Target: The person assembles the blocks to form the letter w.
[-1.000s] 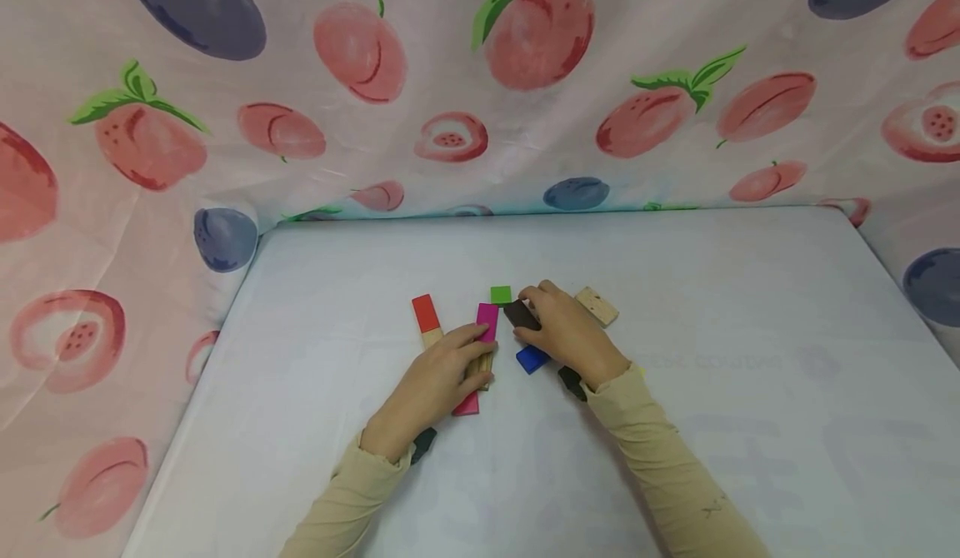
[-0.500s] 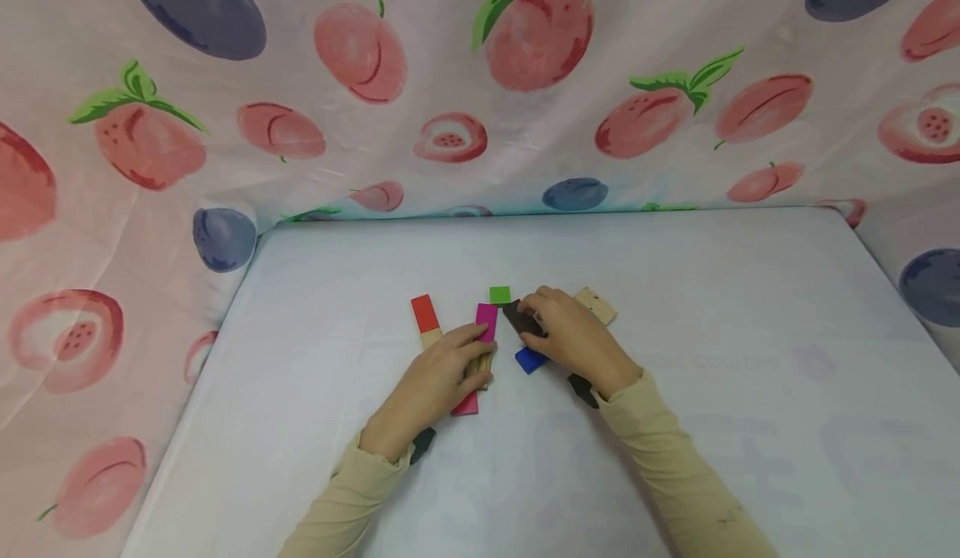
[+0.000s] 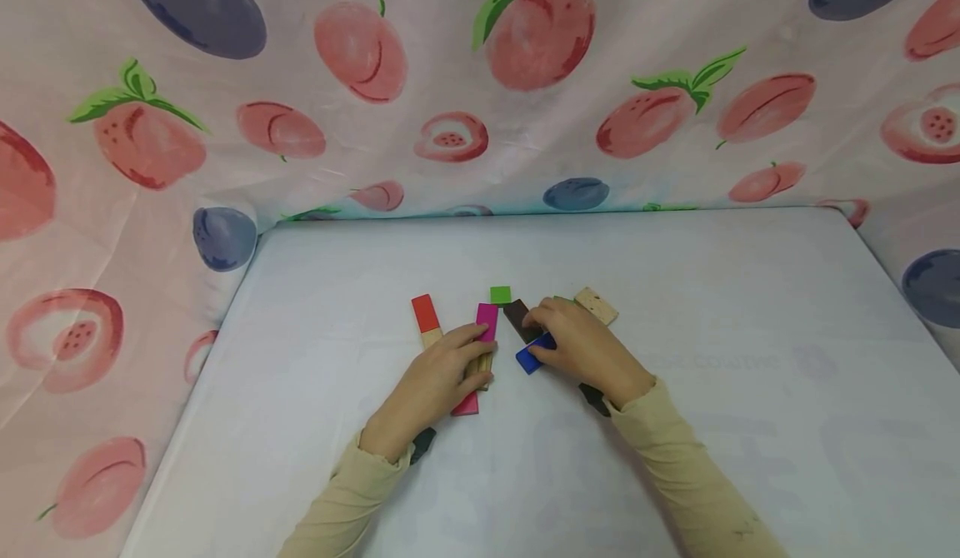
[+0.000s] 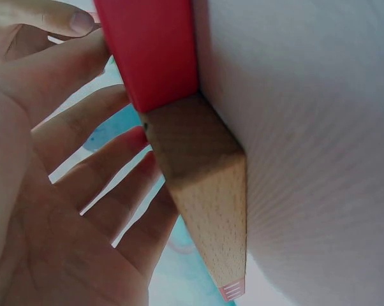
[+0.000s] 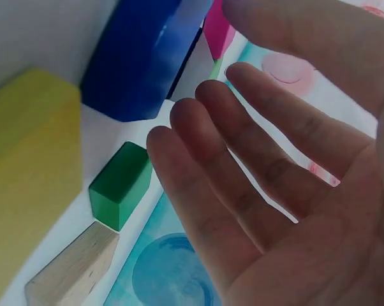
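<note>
My left hand [image 3: 427,387] lies with spread fingers over a row of blocks: a magenta block [image 3: 487,318] beyond the fingertips, a natural wood block [image 4: 208,197] beside the fingers, and a pinkish-red block [image 3: 466,405] at the near end. My right hand [image 3: 588,346] reaches in from the right, low over the table. Its thumb overlaps a blue block [image 3: 528,361] in the head view, and its fingertips are at a dark brown block [image 3: 517,318]. In the right wrist view the fingers are loosely extended, the blue block past their tips.
A red block [image 3: 425,313] touches a wood block [image 3: 431,338] on the left. A small green block [image 3: 500,295] stands behind the brown one. Beyond the right hand lie another green block [image 5: 120,188] and a wood block [image 3: 597,306]; a yellow block [image 5: 32,153] sits near the right wrist.
My right hand has slid back off the dark brown block, right and nearer to me, over the blue block, uncovering more of the brown block. The left hand stays in place.
</note>
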Motion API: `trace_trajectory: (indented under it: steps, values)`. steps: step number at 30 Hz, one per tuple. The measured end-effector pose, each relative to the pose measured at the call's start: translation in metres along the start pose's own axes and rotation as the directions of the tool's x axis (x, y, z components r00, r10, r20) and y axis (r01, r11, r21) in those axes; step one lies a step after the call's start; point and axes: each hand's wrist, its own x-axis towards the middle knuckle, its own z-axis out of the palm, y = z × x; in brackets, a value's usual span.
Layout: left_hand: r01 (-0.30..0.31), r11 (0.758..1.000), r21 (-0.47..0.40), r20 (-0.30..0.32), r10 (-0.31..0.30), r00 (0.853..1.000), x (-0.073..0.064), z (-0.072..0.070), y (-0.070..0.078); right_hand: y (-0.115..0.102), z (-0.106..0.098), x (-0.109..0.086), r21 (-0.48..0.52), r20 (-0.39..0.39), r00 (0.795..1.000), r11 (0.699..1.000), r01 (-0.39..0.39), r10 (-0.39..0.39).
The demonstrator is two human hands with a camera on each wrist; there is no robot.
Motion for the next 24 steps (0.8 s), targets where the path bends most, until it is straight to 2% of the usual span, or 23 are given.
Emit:
trace_trajectory:
  steps: [24]
  values:
    - [-0.012,1.0,-0.008,-0.01,0.012,1.0,-0.0007,-0.0001,0.0003,0.0013,0.0042,-0.0083,-0.023,0.041,0.999,1.0,0.018,-0.017]
